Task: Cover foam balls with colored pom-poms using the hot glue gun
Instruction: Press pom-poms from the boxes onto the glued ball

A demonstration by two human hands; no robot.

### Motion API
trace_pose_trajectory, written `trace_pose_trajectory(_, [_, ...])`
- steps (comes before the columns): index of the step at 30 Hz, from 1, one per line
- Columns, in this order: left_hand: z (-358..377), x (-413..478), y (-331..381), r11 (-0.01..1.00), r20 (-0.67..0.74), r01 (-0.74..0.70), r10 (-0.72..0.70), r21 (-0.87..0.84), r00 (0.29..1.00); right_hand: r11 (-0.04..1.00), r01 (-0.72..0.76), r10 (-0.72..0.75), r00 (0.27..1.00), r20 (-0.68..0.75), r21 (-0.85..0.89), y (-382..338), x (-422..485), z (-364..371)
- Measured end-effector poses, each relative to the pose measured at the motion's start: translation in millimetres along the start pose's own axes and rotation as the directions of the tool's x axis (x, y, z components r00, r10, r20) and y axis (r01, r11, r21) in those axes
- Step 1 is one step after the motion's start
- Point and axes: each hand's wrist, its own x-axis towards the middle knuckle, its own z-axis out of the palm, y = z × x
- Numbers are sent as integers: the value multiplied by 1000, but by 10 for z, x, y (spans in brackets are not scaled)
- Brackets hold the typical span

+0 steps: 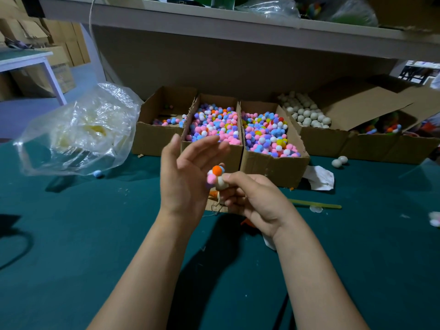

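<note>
Pinching one foam ball (221, 184): right hand (252, 198); left hand (185, 172) spread; two loose balls (336, 163).

We read no text, label, brand or number anywhere in this view. The cardboard boxes (273, 167) on the tabletop (71, 234) turn plain brown faces toward us. The carton (63, 77) at far left carries faint marks, too blurred to read. A dark object (181, 0) on the shelf (214, 17) above shows small light specks that we cannot resolve into characters.
</note>
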Motion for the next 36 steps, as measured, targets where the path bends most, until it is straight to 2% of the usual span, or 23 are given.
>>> trace_pose_trajectory(2, [-37, 16, 44, 998, -48, -11, 8, -55, 999, 1000, 0, 0, 1000, -24, 27, -4, 2, -28])
trace_pose_trajectory(4, [-62, 44, 78, 999, -145, -34, 28, -37, 989, 999, 1, 1, 999, -47, 37, -8, 1, -52])
trace_pose_trajectory(5, [-62, 57, 71, 998, -194, -52, 56, 22, 979, 1000, 5, -3, 999, -54, 29, -11, 2, -59])
trace_pose_trajectory(7, [-33, 59, 23, 958, -220, -127, 186, 258, 958, 1000, 12, -10, 998, -54, 27, -12, 2, -60])
trace_pose_trajectory(9, [19, 30, -61, 850, -74, -249, 317, 465, 946, 1000, 3, -3, 1000, -11, 15, -10, 5, -51])
trace_pose_trajectory(11, [75, -10, -133, 777, 111, -324, 316, 540, 942, 1000, -16, 16, 996, 85, -1, -8, -8, -43])
trace_pose_trajectory(14, [115, -52, -166, 814, 181, -337, 284, 474, 942, 997, -39, 28, 985, 172, 61, -13, -17, -37])
trace_pose_trajectory(17, [120, -56, -167, 867, 82, -325, 318, 377, 945, 991, -48, 28, 986, 163, 121, 21, -8, 23])
trace_pose_trajectory(19, [110, -28, -184, 864, -15, -316, 350, 392, 937, 992, -53, 36, 989, 145, 117, 41, -2, 79])
trace_pose_trajectory(22, [66, 16, -200, 839, -133, -300, 396, 454, 909, 1000, -13, 13, 995, 96, 3, 51, -4, 133])
trace_pose_trajectory(25, [32, 24, -213, 819, -207, -281, 428, 500, 880, 978, 102, -97, 995, 39, -181, 65, -7, 130])
trace_pose_trajectory(27, [35, 19, -216, 829, -228, -237, 394, 506, 891, 977, 141, -134, 989, 57, -160, 59, -16, 126])
trace_pose_trajectory(29, [61, 22, -193, 872, -208, -173, 295, 458, 933, 988, 137, -133, 990, 55, -76, 47, -9, 108])
trace_pose_trajectory(32, [83, 19, -137, 932, -89, -141, 180, 335, 980, 995, 57, -56, 998, -15, 80, 20, 14, 81])
trace_pose_trajectory(34, [99, -3, -127, 931, -12, -184, 198, 316, 980, 981, 23, -24, 1000, 1, 191, 19, 26, 61])
trace_pose_trajectory(36, [122, -28, -153, 887, 33, -263, 271, 379, 962, 959, 3, -22, 998, 65, 283, 18, 21, 57])
